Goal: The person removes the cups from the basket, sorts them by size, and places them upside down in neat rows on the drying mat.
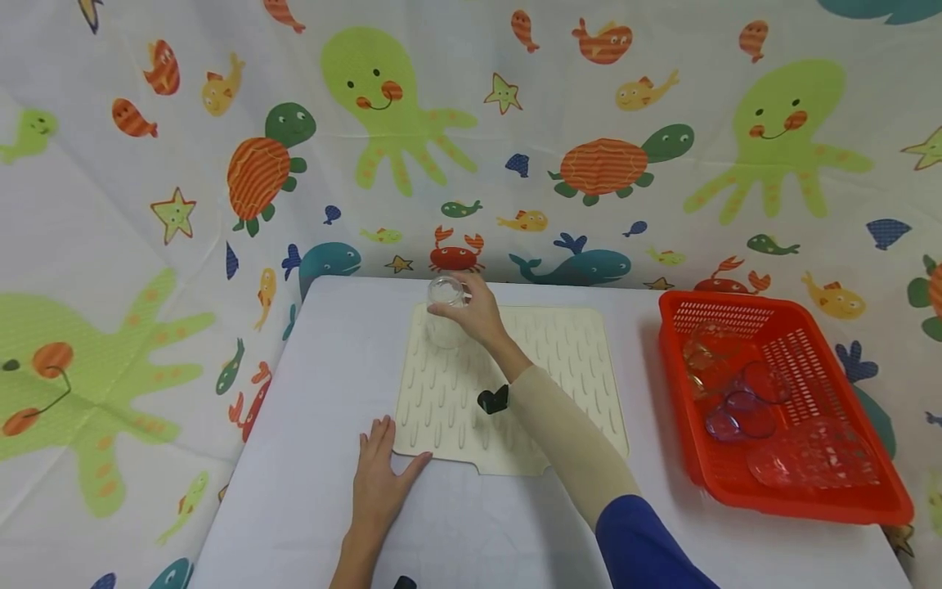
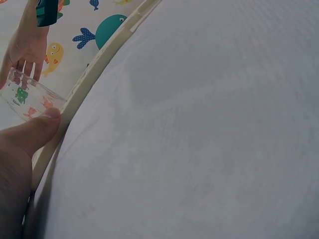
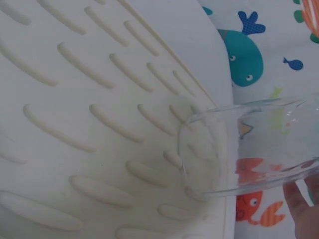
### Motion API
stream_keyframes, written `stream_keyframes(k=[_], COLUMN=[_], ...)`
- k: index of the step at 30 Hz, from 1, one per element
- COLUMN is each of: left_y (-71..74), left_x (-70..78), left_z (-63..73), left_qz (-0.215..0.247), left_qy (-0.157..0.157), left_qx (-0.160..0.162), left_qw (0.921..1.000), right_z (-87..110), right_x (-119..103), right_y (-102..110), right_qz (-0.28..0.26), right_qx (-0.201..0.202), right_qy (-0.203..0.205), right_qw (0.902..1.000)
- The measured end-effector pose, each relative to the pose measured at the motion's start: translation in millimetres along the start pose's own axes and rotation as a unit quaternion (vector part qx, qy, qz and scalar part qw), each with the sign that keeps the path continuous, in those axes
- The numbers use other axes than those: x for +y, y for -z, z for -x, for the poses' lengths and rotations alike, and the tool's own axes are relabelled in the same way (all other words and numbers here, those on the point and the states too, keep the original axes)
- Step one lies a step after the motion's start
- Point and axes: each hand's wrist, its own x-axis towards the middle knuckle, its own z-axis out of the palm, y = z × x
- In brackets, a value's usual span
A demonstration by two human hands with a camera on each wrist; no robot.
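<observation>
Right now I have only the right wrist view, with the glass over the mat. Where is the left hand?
Observer: The left hand is at the mat's near left corner.
Operator: And what stands to the right of the mat?
Observer: A red basket.
Operator: Anything inside it?
Observer: Yes, several see-through pieces, some tinted purple.

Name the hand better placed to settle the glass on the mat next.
Probably the right hand: it grips the glass at the far left corner of the mat, while the left hand lies by the near left corner.
</observation>
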Motion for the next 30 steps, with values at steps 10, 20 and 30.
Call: stream_keyframes(k=[10,20,30], left_y=[-2.1,-2.9,-3.4], left_x=[-2.7,-4.0,-3.1], left_z=[-0.7,-0.2,0.4], left_qz=[-0.005,-0.004,-0.006], left_qy=[-0.004,-0.015,-0.023], left_qx=[0.007,0.020,0.030], left_qw=[1.0000,0.9997,0.9993], right_z=[-1.1,0.6,0.9], right_x=[1.6,-1.5,-1.3], right_y=[-4.3,-9.4,-7.5], right_qz=[0.018,0.042,0.074], right_qx=[0.011,0.020,0.005], right_qy=[-0.005,-0.015,-0.016], right_qw=[0.9998,0.9988,0.9971])
